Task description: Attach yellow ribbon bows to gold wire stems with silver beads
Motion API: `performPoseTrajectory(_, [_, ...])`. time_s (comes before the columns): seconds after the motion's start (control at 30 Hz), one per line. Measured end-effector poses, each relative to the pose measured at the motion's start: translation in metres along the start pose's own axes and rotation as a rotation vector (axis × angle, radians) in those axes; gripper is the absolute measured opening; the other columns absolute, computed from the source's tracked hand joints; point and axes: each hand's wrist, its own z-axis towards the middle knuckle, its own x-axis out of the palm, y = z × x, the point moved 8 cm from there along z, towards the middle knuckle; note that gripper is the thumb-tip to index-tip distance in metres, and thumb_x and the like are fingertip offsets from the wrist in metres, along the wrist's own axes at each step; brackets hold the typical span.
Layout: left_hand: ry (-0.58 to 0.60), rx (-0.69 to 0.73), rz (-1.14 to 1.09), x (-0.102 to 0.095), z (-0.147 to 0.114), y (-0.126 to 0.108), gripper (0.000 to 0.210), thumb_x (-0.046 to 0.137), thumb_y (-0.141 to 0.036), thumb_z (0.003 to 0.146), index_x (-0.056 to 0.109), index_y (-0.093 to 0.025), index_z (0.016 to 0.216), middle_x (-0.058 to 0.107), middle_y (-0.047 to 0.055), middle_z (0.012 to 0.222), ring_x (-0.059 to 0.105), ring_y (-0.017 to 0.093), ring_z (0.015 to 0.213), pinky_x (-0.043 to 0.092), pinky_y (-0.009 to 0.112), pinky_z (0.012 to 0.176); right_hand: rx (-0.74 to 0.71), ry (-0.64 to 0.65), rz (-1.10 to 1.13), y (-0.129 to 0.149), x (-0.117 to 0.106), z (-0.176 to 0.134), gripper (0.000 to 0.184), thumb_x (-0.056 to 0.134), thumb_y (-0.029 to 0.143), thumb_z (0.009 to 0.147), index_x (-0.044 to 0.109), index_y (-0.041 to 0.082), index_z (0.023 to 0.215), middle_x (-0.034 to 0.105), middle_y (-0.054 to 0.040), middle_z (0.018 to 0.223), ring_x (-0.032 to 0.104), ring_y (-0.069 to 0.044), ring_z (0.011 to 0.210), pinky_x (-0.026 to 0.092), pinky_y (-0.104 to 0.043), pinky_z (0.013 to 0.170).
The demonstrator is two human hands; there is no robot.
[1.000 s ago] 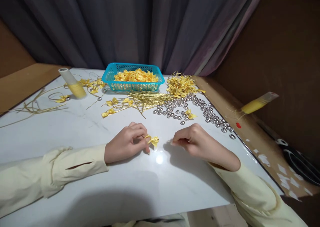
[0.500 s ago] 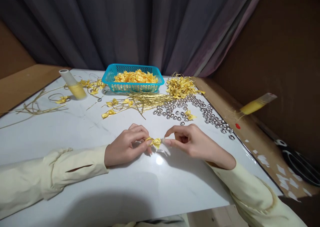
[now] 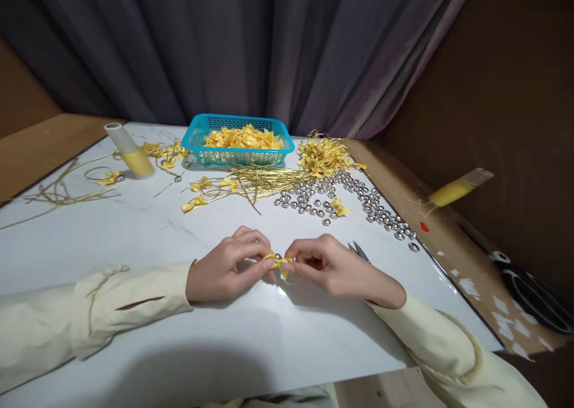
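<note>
A small yellow ribbon bow (image 3: 281, 265) is held just above the white table, between my two hands. My left hand (image 3: 231, 265) pinches its left end with thumb and fingers. At the bow's right side, my right hand (image 3: 334, 264) has thumb and forefinger closed on the ribbon. Something small and silvery shows at the bow's middle, partly covered by fingers. The pointed metal tips (image 3: 359, 251) of a tool stick out behind my right hand, which hides the rest of it.
A blue basket (image 3: 246, 157) holds many yellow bows. Before it lie gold cords (image 3: 264, 183), and to the right a pile of tied bows (image 3: 325, 157) and scattered silver rings (image 3: 381, 207). A yellow thread spool (image 3: 137, 160) stands left; black-handled scissors (image 3: 533, 294) lie far right.
My right hand has moved left and closed its fingers on the bow's right side. The metal tips behind it have come into view. My left hand keeps its pinch.
</note>
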Motion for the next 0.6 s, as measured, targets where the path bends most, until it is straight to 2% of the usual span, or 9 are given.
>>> performPoseTrajectory(0.23, [0.040,-0.069,-0.094,0.0022,-0.0013,0.0075,0.028,0.043,-0.020,0.090,0.068,-0.016,0.078,0.065,0.006,0.077,0.055,0.018,0.083,0.039,0.031,0.080,-0.004,0.019,0.067,-0.0020,0.0012,0.0008,0.027,0.055,0.035,0.086,0.062,0.011,0.077,0.038,0.0066,0.050,0.028,-0.006,0.046,0.021,-0.019,0.043])
performPoseTrajectory(0.37, [0.024,-0.062,-0.053,0.0020,-0.0013,0.0058,0.022,0.048,-0.021,0.088,0.068,-0.015,0.080,0.066,0.006,0.078,0.055,0.018,0.083,0.040,0.031,0.079,-0.010,0.031,0.080,-0.0012,0.0018,0.0007,0.024,0.056,0.032,0.086,0.063,0.011,0.077,0.036,0.0073,0.049,0.027,-0.005,0.045,0.020,-0.019,0.042])
performPoseTrajectory(0.6, [0.029,-0.073,-0.097,0.0026,0.0001,0.0042,0.028,0.045,-0.023,0.091,0.068,-0.016,0.078,0.066,0.006,0.075,0.056,0.017,0.082,0.041,0.029,0.079,-0.033,0.049,0.026,0.0020,0.0023,0.0002,0.019,0.050,0.023,0.087,0.062,0.011,0.079,0.037,0.0069,0.050,0.027,-0.006,0.045,0.021,-0.019,0.043])
